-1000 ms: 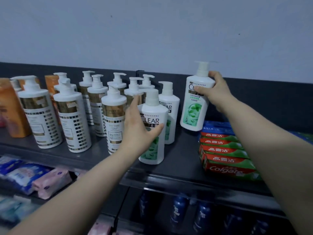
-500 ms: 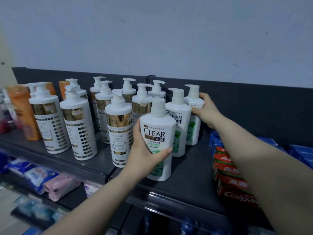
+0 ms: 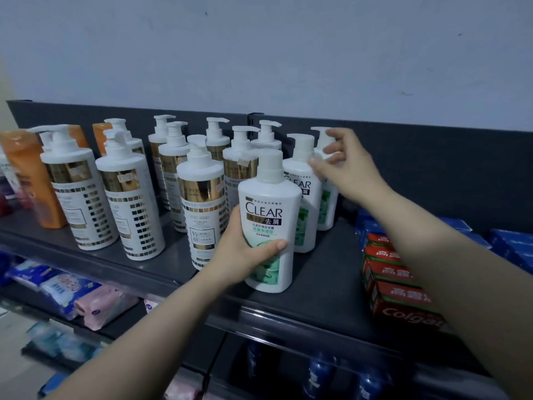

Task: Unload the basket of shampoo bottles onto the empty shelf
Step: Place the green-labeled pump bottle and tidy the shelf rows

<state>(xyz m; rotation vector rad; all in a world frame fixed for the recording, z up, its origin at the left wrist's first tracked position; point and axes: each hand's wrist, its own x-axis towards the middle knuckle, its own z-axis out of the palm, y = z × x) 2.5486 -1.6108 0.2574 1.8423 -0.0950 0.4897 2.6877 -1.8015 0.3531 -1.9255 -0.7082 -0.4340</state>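
Red Colgate toothpaste cartons [image 3: 403, 287] lie stacked flat at the right, printed faces outward. Blue cartons [image 3: 510, 243] sit just behind them, against the dark back panel. On the lower tier [image 3: 121, 330], blue-and-white soft packets [image 3: 57, 284] lie beside a pink packet [image 3: 106, 304]. Dark blue bottles [image 3: 317, 373] stand lower right, blurred. A pale wall [image 3: 259, 53] rises above.

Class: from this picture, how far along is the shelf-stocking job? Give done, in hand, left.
Done: the middle white green-labelled pump bottle and the rear bottle stand on the dark shelf. In hand: the left hand grips the front white green-labelled bottle, resting on the shelf; the right hand hovers at the rear bottle's pump. Left: the basket is out of view, so the remainder cannot be judged.
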